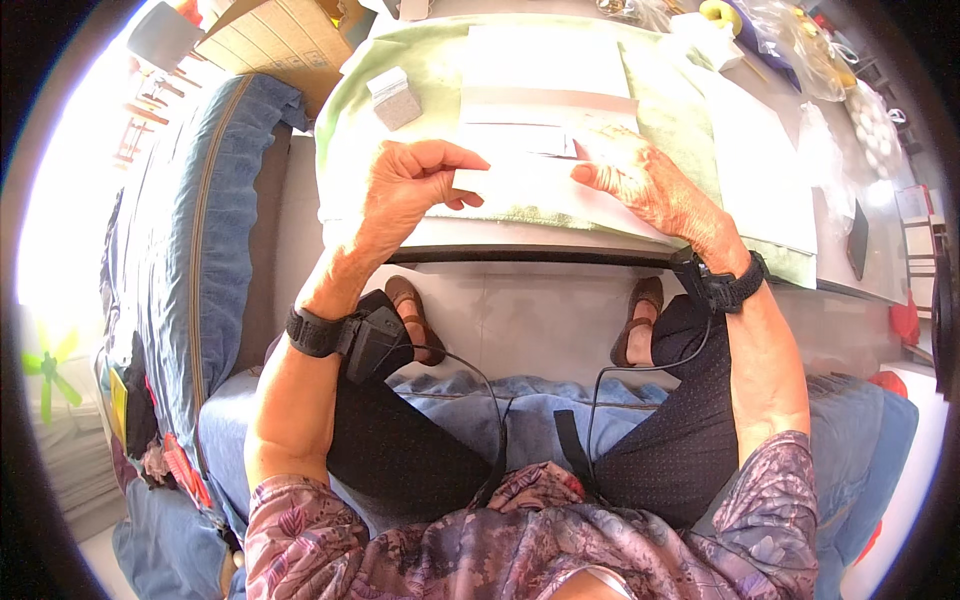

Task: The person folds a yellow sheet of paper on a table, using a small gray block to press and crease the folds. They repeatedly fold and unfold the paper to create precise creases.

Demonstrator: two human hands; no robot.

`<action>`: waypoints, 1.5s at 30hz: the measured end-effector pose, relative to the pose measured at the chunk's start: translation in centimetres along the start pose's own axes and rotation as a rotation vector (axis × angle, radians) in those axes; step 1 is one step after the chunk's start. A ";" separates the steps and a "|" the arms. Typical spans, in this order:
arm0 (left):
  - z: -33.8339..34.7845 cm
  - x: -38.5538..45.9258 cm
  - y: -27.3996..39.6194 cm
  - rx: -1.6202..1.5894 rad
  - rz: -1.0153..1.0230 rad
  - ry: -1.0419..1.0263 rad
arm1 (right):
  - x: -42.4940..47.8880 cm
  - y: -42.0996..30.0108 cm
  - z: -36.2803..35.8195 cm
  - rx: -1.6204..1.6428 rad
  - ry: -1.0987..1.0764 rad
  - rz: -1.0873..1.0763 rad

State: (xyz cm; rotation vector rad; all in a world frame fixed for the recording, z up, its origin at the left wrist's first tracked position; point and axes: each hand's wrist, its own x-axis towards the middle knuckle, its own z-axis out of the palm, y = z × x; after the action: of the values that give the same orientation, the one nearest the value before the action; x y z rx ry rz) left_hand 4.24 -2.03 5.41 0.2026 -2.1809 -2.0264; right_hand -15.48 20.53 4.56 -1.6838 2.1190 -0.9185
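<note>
Over the table, a piece of white paper (517,176) lies between my two hands, its outline partly lost in glare. My left hand (416,180) pinches its left end between thumb and forefinger. At the right end, my right hand (645,180) has its thumb on the paper and its fingers spread toward the far side, where strong light blurs them. Just beyond, a folded white sheet (547,105) with a raised crease lies on a pale green cloth (345,157). A small grey-and-white block (395,99) sits to the left of the sheet.
An open cardboard box (274,45) stands at the far left, beside a denim-covered sofa arm (225,187). Clear plastic bags (810,60), a yellow roll (720,15) and a dark flat object (857,240) lie along the right side. The dark table edge (525,256) runs below my hands.
</note>
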 end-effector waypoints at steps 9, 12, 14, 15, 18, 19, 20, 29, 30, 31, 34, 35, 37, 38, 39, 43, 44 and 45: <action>-0.4 0.5 0.0 0.454 0.172 0.080 | -0.1 2.4 -0.6 0.125 0.096 -0.222; 0.0 0.3 0.5 0.538 0.369 0.136 | -0.1 0.6 -1.9 0.143 -0.016 0.275; -0.2 0.8 0.8 0.678 0.463 0.082 | -0.6 2.6 -2.0 0.117 0.005 0.085; -0.4 0.8 0.9 0.753 0.507 0.056 | -0.6 2.8 -2.0 0.108 0.015 -0.014; -0.5 0.7 -0.2 0.635 0.472 0.009 | -0.7 2.2 -2.9 0.229 -0.078 0.145; -0.7 0.7 -0.5 0.674 0.489 -0.008 | -0.8 1.6 -3.1 0.259 -0.067 0.136; -1.0 0.8 -0.8 0.714 0.506 -0.025 | -1.0 0.8 -3.2 0.290 -0.056 0.127; 0.7 1.0 0.1 0.876 0.599 -0.122 | -1.6 1.4 -2.8 0.312 -0.099 0.151; 0.8 1.1 0.0 0.884 0.646 -0.145 | -1.6 1.2 -2.8 0.308 -0.096 0.139; 0.9 1.2 -0.1 0.876 0.627 -0.166 | -1.6 1.2 -2.7 0.290 -0.096 0.128; 1.0 1.2 -0.6 0.847 0.561 -0.219 | -1.6 1.2 -2.6 0.299 -0.139 0.130; 0.9 1.2 -0.8 0.832 0.535 -0.230 | -1.6 1.2 -2.6 0.343 -0.180 0.155; 0.9 1.3 -1.0 0.811 0.501 -0.246 | -1.6 1.2 -2.7 0.340 -0.221 0.181; 0.9 1.3 -1.0 0.807 0.491 -0.249 | -1.6 1.2 -2.7 0.296 -0.224 0.180; 0.9 1.3 -1.0 0.803 0.482 -0.253 | -1.6 1.3 -2.6 0.251 -0.226 0.179; 0.9 1.6 -1.6 0.752 0.471 -0.203 | -1.7 1.7 -2.2 0.207 -0.134 0.054; 1.0 1.6 -1.8 0.723 0.426 -0.171 | -1.7 1.5 -2.4 0.254 -0.152 0.097; 1.1 1.6 -1.8 0.694 0.384 -0.139 | -1.7 1.3 -2.5 0.300 -0.169 0.139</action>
State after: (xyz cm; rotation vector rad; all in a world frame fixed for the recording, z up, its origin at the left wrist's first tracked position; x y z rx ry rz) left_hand 2.44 -1.39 3.58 -0.2711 -2.6695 -1.0674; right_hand -17.51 23.02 5.36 -1.3952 1.8559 -0.9600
